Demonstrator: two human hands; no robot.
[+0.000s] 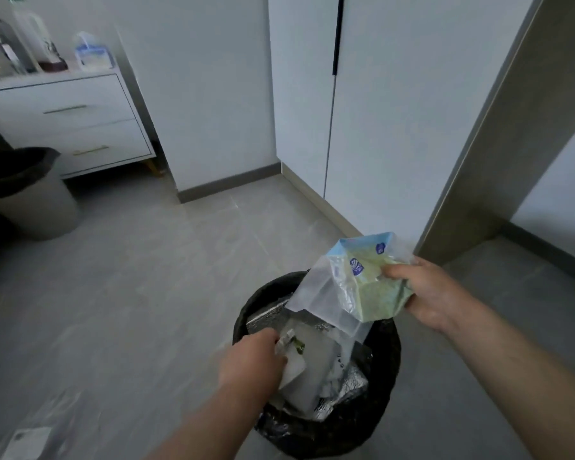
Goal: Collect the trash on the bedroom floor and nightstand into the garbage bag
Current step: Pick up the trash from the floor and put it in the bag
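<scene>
A black garbage bag (384, 386) stands open on the floor at the bottom centre, holding white packaging and silver foil. My right hand (429, 293) grips a crumpled green and blue tissue pack wrapper (375, 287) with clear plastic, held over the bag's far rim. Reaching into the bag's mouth, my left hand (251, 360) is shut on a small crumpled wrapper (287, 341) with a bit of green on it. A clear plastic package (27, 439) lies on the floor at the bottom left.
A white nightstand (67, 124) with two drawers stands at the upper left, bottles and a tissue pack (92, 53) on top. A grey bin (30, 200) with a black liner sits in front of it. White wardrobe doors (379, 111) and a doorway frame (498, 134) lie ahead.
</scene>
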